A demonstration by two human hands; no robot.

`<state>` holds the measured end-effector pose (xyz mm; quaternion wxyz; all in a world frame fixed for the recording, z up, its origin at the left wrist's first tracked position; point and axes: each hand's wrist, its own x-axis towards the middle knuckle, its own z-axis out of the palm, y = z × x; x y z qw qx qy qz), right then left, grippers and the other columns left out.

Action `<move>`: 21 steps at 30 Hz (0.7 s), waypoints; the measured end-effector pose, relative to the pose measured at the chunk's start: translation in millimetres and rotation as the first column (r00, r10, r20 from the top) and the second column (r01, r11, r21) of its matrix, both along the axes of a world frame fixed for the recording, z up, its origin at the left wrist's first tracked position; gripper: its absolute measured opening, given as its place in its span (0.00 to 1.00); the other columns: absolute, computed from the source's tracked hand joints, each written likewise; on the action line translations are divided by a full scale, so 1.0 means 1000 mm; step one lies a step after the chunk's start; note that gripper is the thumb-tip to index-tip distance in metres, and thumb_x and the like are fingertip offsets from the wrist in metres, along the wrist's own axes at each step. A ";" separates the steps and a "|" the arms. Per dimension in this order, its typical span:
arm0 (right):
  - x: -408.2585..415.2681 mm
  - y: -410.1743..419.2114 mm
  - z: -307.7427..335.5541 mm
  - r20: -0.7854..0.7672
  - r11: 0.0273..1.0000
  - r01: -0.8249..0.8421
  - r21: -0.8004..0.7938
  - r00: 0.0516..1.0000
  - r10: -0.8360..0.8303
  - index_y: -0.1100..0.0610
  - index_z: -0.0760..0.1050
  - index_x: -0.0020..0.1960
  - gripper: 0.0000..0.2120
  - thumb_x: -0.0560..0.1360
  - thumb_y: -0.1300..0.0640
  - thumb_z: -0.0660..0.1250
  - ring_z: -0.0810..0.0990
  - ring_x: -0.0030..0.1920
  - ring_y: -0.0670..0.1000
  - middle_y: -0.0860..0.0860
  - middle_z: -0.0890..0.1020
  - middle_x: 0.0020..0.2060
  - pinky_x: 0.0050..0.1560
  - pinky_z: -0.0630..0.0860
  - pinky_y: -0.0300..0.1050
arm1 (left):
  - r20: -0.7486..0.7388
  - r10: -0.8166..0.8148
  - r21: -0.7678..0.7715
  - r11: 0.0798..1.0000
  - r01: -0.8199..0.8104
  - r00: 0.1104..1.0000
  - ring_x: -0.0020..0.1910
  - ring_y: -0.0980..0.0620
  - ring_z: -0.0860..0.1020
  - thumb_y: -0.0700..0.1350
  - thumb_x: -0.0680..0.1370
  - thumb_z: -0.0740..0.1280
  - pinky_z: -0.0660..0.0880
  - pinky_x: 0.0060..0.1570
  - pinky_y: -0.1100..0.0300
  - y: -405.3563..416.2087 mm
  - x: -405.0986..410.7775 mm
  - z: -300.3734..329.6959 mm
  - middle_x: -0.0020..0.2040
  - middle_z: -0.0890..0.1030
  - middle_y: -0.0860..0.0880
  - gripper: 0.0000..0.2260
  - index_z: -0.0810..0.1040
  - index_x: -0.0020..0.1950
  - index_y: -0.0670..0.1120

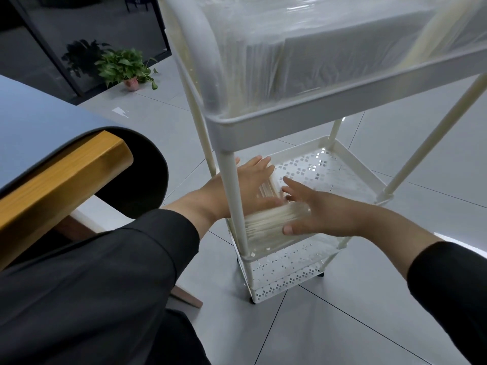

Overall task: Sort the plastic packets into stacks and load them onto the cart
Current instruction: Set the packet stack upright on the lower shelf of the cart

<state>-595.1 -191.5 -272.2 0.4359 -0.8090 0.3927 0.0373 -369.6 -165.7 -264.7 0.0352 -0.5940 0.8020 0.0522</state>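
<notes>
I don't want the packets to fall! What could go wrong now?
The stack of packets sits at the near corner of the middle shelf, so it might slip over the low rim. The left hand and right hand only press with flat fingers, so the slippery packets could fan apart. The cart post crowds the left wrist.

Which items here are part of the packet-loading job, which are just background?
Job: packet stack on the cart's middle shelf, left hand, right hand, packets in the top tray, cart.
Background: potted plant, table, floor.
</notes>
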 end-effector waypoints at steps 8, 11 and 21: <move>0.019 -0.013 0.007 0.128 0.971 0.237 -0.030 0.965 -0.231 0.45 0.76 0.67 0.32 0.78 0.28 0.49 0.76 0.62 0.45 0.42 0.79 0.60 0.63 0.67 0.47 | -0.360 0.139 -0.073 0.982 -0.177 0.922 0.78 0.60 0.61 0.68 0.80 0.54 0.57 0.78 0.55 0.004 0.007 -0.008 0.79 0.66 0.55 0.31 0.67 0.78 0.52; 0.028 -0.018 0.007 0.094 0.956 0.286 -0.063 0.955 -0.280 0.55 0.79 0.63 0.31 0.80 0.33 0.51 0.79 0.54 0.46 0.47 0.83 0.54 0.52 0.72 0.43 | -0.548 0.230 -0.185 0.905 -0.384 0.804 0.59 0.55 0.79 0.63 0.80 0.57 0.75 0.63 0.53 0.034 0.025 -0.011 0.58 0.82 0.57 0.20 0.81 0.58 0.54; 0.052 -0.021 0.006 0.072 0.957 0.273 -0.099 0.961 -0.266 0.65 0.72 0.68 0.27 0.82 0.43 0.61 0.82 0.55 0.55 0.58 0.79 0.64 0.57 0.74 0.46 | -0.571 0.297 -0.052 0.917 -0.395 0.766 0.76 0.62 0.62 0.54 0.81 0.67 0.61 0.77 0.57 0.090 0.049 -0.025 0.77 0.66 0.62 0.24 0.69 0.77 0.55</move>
